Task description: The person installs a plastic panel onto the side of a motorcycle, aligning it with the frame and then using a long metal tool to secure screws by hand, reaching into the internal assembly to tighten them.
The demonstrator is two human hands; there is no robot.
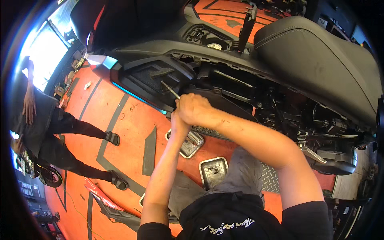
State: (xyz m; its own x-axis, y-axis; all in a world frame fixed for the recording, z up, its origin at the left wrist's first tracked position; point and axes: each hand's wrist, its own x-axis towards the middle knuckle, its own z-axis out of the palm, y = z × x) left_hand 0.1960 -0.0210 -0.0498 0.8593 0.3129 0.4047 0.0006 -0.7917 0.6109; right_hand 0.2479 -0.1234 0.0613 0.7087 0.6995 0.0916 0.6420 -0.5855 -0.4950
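My right hand [194, 109] is closed in a fist around a thin metal rod [170, 89], which sticks out toward the upper left. The rod's tip is over the black footboard [138, 76] of a scooter; whether it touches cannot be told. My left hand [179, 121] is pressed up against the underside of the right one, fingers curled and mostly hidden. What it grips, if anything, does not show. Just beyond the hands runs the scooter's side, its inner frame and black parts [236, 90] exposed below the seat [316, 60].
Two metal trays stand on the orange floor below my hands: one [199, 149] partly behind my left arm, another [203, 182] holding small dark parts. A long dark panel [149, 154] and a red-and-black panel [108, 204] lie leftward. A person [44, 124] stands at far left.
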